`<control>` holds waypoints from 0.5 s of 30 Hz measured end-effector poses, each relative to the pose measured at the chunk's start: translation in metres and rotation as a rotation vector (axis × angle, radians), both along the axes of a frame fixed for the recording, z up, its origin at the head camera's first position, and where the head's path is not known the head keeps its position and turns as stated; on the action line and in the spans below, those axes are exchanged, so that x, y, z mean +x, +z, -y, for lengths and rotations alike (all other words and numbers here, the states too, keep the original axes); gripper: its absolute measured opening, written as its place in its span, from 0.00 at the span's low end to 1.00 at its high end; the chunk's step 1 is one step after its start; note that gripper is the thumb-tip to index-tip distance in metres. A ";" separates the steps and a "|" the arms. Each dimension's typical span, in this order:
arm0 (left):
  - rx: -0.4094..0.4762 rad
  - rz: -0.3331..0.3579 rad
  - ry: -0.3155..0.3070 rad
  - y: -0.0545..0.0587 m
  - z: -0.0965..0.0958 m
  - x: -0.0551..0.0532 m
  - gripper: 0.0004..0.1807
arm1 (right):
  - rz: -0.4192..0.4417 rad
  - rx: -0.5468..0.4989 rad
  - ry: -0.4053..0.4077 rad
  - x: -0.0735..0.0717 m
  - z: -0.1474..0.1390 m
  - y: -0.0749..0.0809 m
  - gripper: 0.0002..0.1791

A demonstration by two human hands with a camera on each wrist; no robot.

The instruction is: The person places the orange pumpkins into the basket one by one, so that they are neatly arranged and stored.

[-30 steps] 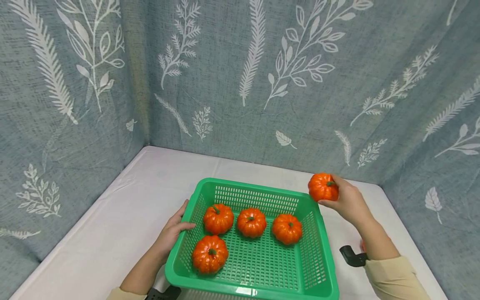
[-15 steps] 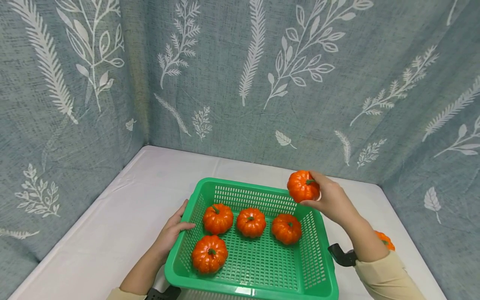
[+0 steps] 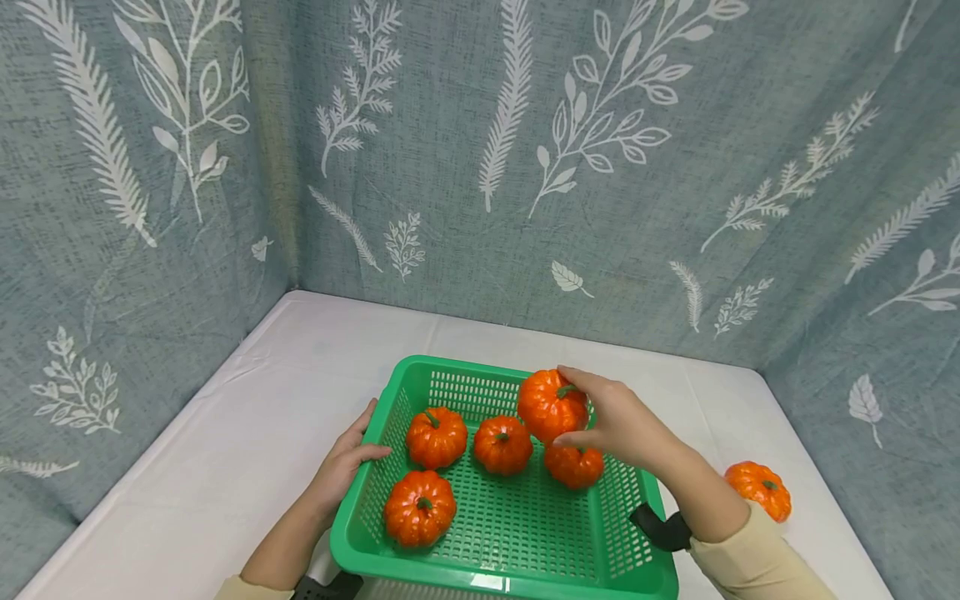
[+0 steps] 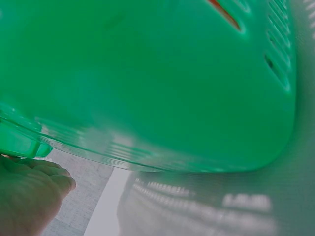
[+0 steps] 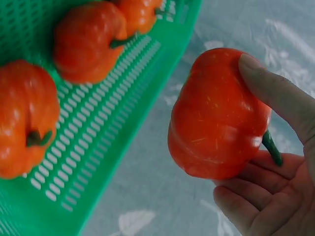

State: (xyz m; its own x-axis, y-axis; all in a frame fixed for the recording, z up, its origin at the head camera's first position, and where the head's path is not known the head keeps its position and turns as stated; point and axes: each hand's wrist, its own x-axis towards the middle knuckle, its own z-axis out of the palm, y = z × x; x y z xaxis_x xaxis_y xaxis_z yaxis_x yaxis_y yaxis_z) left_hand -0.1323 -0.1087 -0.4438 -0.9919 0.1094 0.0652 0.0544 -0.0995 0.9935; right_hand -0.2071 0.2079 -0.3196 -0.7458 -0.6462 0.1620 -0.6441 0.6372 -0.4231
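Observation:
In the head view, my right hand [image 3: 618,421] grips an orange pumpkin [image 3: 551,406] with a green stem, above the back right part of a green basket [image 3: 502,577]. The right wrist view shows the thumb on one side of this held pumpkin [image 5: 216,118] and the fingers below it. My left hand [image 3: 347,458] holds the basket's left rim, thumb over the edge and fingers outside. Inside stand several pumpkins: one at back left [image 3: 437,437], a middle pumpkin [image 3: 502,445], a partly hidden right pumpkin [image 3: 576,468] and a front left pumpkin [image 3: 420,508].
Another orange pumpkin [image 3: 759,490] lies on the white-covered table [image 3: 247,400], right of the basket and beyond my right forearm. A grey-blue curtain [image 3: 465,167] with white leaf patterns hangs behind the table and along its sides.
My right hand has carried its pumpkin leftward from the basket's back right corner to over the basket interior. The loose pumpkin at right has come into view. The left hand and basket stay put.

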 end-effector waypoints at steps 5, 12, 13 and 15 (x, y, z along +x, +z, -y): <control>-0.009 -0.005 -0.002 0.000 0.000 0.000 0.42 | -0.016 0.039 0.081 0.008 0.012 -0.007 0.44; 0.002 -0.006 -0.005 0.000 0.000 0.000 0.42 | -0.014 0.119 0.194 0.018 0.027 -0.025 0.42; 0.003 -0.007 -0.005 0.000 0.000 0.000 0.42 | -0.021 0.140 0.206 0.019 0.029 -0.029 0.42; 0.003 -0.007 -0.006 0.000 0.000 0.000 0.42 | -0.004 0.179 0.216 0.022 0.032 -0.035 0.43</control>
